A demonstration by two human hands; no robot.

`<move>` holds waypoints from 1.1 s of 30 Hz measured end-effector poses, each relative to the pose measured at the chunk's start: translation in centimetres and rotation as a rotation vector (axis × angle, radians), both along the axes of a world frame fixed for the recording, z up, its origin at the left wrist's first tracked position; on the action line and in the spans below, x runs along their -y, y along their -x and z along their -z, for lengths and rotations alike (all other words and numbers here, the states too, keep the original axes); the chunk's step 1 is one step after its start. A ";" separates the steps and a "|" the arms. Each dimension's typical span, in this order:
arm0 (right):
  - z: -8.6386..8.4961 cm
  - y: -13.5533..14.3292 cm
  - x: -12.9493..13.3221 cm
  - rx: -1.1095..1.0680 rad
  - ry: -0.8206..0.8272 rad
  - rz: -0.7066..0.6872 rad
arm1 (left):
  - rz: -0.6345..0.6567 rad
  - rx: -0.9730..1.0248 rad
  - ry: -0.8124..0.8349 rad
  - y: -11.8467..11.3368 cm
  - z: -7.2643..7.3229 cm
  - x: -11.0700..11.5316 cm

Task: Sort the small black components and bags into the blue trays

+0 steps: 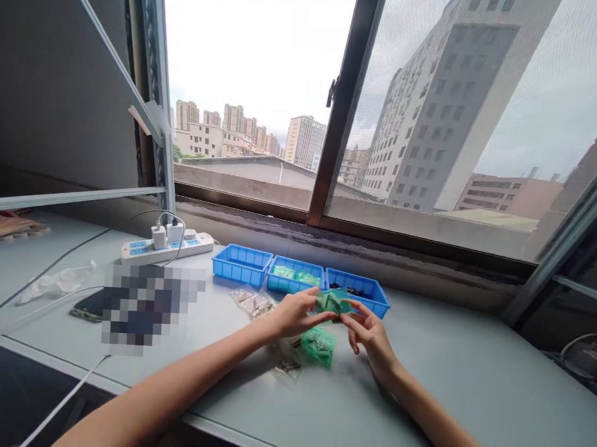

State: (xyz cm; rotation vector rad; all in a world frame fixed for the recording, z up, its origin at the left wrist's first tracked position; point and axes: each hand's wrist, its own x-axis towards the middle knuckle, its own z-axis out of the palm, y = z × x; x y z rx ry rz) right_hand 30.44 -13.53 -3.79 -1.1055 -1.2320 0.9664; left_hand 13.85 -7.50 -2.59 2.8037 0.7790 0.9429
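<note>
My left hand (296, 315) pinches the left side of a small green plastic bag (333, 300), which has dark slim pieces in or on it. On the bag's right side are the fingertips of my right hand (373, 334), its thumb and fingers closed on the edge. Below them on the table lies another green bag (318, 346) with small pieces inside. A clear bag of metal-looking parts (287, 363) lies partly under my left wrist. More clear bags of small parts (253, 301) rest behind my left forearm.
Three blue bins line the sill side: a left bin (241, 266), a middle bin (296, 267) with green bags, and a right bin (380, 301) holding black parts. A power strip (197, 243), a phone (88, 306), cables and crumpled plastic (58, 283) are leftward. Another person's hand (11, 226) shows far left.
</note>
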 end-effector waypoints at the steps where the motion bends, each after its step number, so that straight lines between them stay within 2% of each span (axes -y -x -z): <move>1: 0.0 -0.1 -0.1 -0.038 0.027 0.018 | -0.009 0.038 0.044 -0.1 0.1 -0.2; 5: -0.1 -0.6 -0.3 -0.103 0.064 0.106 | -0.123 0.202 0.067 0.3 -0.4 -1.3; 7: -0.2 -0.8 -0.2 -0.103 0.051 0.140 | -0.195 0.232 -0.008 1.1 -0.9 -2.1; 10: -0.4 -1.1 -0.1 -0.093 0.025 0.170 | -0.246 0.161 -0.205 2.5 -1.4 -3.5; 12: -0.6 -1.2 -0.1 -0.094 0.024 0.182 | -0.322 0.145 -0.272 3.3 -1.5 -4.2; 15: -0.7 -1.2 0.0 -0.125 0.056 0.201 | -0.468 0.166 -0.269 3.9 -1.4 -4.9; 19: -0.8 -1.1 0.2 -0.149 0.101 0.188 | -0.625 0.182 -0.168 4.5 -1.4 -5.2; 26: -0.8 -1.1 0.1 -0.158 0.107 0.157 | -0.656 0.204 -0.003 4.9 -1.1 -5.8; 33: -0.4 -1.2 -0.3 -0.143 0.130 0.128 | -0.660 0.202 -0.061 5.2 -0.5 -6.0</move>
